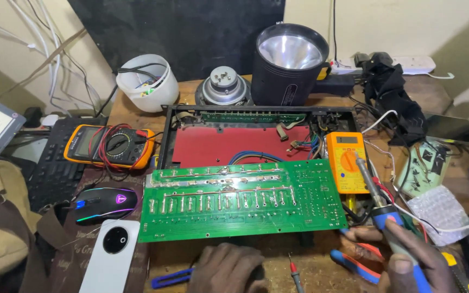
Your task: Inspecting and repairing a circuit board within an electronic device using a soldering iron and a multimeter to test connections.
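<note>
On desk, green circuit board, solder side up

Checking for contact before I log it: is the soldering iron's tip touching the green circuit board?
No, the soldering iron tip lies over the orange multimeter, beside the green circuit board.

Cluttered bench beyond the work in hand

Upper left: white bowl of wires, beside a speaker driver and black reflector lamp. Left: orange multimeter, lit mouse, white phone, tan bag. Upper right: power strip.
</note>
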